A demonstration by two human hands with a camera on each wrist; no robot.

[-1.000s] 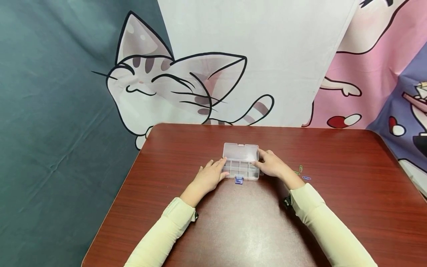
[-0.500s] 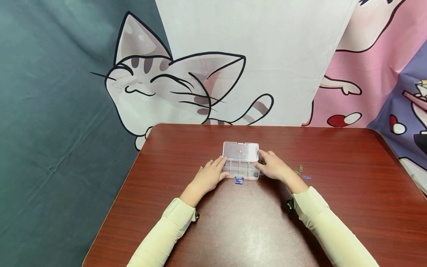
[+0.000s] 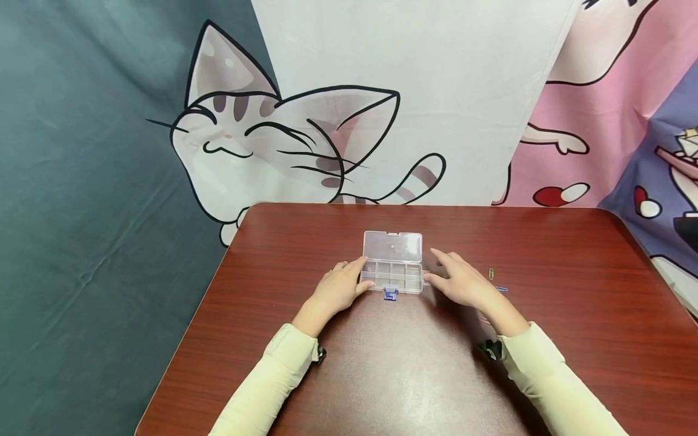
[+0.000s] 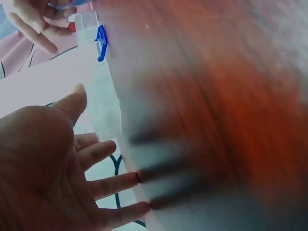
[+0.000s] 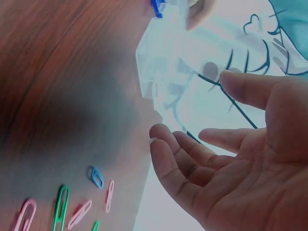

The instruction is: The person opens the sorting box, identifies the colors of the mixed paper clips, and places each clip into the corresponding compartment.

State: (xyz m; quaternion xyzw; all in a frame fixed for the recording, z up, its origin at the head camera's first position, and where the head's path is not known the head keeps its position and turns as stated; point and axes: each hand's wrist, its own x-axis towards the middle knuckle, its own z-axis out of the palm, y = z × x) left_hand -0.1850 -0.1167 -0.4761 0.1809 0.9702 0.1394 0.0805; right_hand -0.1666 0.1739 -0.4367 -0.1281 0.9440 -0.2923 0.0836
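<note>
A clear plastic compartment box (image 3: 400, 282) sits on the table with its lid (image 3: 391, 246) raised at the back and a blue latch (image 3: 389, 294) at the front. My left hand (image 3: 336, 289) lies at the box's left end, fingers extended and thumb by the front corner. In the left wrist view that hand (image 4: 53, 163) has its fingers spread beside the box (image 4: 103, 91). Just off the right end is my right hand (image 3: 460, 280), thumb and forefinger apart. The right wrist view shows this hand (image 5: 231, 163) relaxed, with no object visible in it.
Several paper clips lie right of the box, among them a green paper clip (image 3: 491, 274), a blue paper clip (image 3: 501, 289) and a pink paper clip (image 5: 80, 214). A printed cat backdrop (image 3: 338, 97) hangs behind the table (image 3: 305, 236).
My right hand has drawn away from the box's right end, shifting right and slightly nearer. The left hand stays at the left end, and the lid remains raised.
</note>
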